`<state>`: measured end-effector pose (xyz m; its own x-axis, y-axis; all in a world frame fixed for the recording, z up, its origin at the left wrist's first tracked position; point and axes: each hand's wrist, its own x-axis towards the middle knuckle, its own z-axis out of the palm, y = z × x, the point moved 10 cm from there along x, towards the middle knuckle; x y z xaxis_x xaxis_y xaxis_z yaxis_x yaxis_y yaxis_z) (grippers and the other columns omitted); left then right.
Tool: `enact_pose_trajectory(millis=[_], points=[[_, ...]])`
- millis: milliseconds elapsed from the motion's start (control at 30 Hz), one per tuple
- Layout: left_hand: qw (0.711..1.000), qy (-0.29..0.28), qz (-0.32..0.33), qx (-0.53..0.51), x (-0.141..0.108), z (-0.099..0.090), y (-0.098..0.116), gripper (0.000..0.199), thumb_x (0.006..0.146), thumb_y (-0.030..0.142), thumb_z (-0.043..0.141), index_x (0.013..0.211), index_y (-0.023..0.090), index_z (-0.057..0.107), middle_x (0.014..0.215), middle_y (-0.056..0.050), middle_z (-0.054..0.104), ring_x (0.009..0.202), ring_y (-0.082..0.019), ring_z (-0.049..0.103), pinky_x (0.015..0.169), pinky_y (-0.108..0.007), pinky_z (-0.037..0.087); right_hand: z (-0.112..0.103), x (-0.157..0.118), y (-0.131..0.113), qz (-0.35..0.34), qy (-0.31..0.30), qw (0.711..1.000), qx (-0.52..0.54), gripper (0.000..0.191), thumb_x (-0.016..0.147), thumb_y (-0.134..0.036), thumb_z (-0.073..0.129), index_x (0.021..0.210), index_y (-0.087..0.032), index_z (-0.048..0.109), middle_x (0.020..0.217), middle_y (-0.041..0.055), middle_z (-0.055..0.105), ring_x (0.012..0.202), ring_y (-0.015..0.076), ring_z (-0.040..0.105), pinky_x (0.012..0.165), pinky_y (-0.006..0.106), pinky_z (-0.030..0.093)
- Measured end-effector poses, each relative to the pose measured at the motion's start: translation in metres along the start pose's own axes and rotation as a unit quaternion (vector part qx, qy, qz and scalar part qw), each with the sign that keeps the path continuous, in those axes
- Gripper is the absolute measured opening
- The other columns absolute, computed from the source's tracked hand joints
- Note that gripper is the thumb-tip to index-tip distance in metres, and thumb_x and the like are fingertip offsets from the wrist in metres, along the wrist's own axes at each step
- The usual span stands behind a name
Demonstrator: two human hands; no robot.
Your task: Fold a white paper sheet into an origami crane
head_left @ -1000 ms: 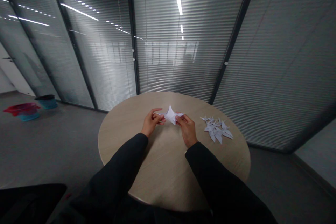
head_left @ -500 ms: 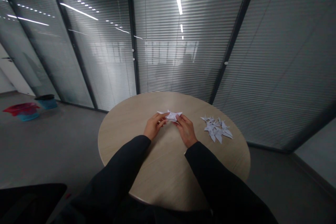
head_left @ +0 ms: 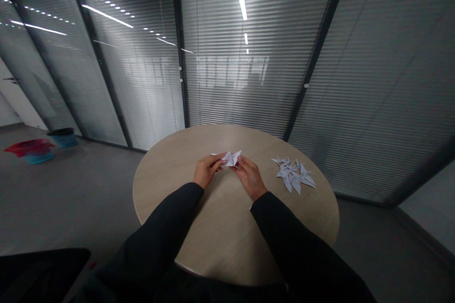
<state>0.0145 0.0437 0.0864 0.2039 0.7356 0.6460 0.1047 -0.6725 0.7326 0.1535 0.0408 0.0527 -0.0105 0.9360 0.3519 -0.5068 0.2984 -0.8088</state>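
A folded white origami paper [head_left: 232, 158] with pointed tips is held between my two hands, above the far middle of the round table [head_left: 170, 170]. My left hand [head_left: 207, 170] pinches its left side with thumb and fingers. On the opposite side, my right hand [head_left: 250, 176] grips the paper's right edge, its thumb near a raised tip. Some fingertips are hidden behind the paper. To the right of my right hand lies a pile of white folded paper cranes [head_left: 293, 175], overlapping one another.
Glass partitions with blinds [head_left: 241, 94] rise just behind the table's far edge. On the floor at the left stand a blue bin with a red bag [head_left: 31, 150] and another blue bin with a dark liner [head_left: 63, 137]. A black object [head_left: 39, 270] fills the lower left corner.
The paper between my hands has tilted and shifted slightly left, its tips now standing more upright. My left fingers have drawn back a little from its middle. The pile is unmoved.
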Motion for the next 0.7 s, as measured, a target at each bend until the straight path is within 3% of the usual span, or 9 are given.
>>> enact_pose_trajectory(millis=[300, 467, 700], points=[[0.998, 0.045, -0.035, -0.021, 0.001, -0.007, -0.01, 0.038, 0.082, 0.043, 0.058, 0.101, 0.012, 0.07, 0.076, -0.007, 0.064, 0.059, -0.012, 0.06, 0.051, -0.021, 0.05, 0.007, -0.004, 0.004, 0.038, 0.003, 0.999, 0.03, 0.033, 0.068, -0.037, 0.076, 0.093, -0.017, 0.068, 0.083, 0.0045, 0.064, 0.082, 0.0163, 0.06, 0.088, 0.037, 0.047], [0.996, 0.042, -0.058, -0.045, 0.001, -0.003, -0.014, 0.04, 0.081, 0.042, 0.058, 0.101, 0.01, 0.07, 0.078, -0.007, 0.064, 0.06, -0.013, 0.061, 0.05, -0.022, 0.05, 0.006, -0.007, 0.004, 0.037, 0.017, 0.999, -0.029, 0.04, 0.067, -0.038, 0.077, 0.099, -0.016, 0.067, 0.086, 0.0063, 0.066, 0.081, 0.017, 0.061, 0.085, 0.036, 0.047], [0.997, 0.025, -0.058, -0.043, 0.001, 0.001, -0.01, 0.037, 0.081, 0.04, 0.058, 0.099, 0.011, 0.071, 0.078, -0.007, 0.064, 0.061, -0.012, 0.061, 0.049, -0.021, 0.05, -0.005, -0.006, 0.006, 0.031, 0.065, 0.995, -0.066, 0.041, 0.061, -0.04, 0.079, 0.091, -0.014, 0.069, 0.089, 0.0076, 0.067, 0.082, 0.0179, 0.062, 0.082, 0.035, 0.048]])
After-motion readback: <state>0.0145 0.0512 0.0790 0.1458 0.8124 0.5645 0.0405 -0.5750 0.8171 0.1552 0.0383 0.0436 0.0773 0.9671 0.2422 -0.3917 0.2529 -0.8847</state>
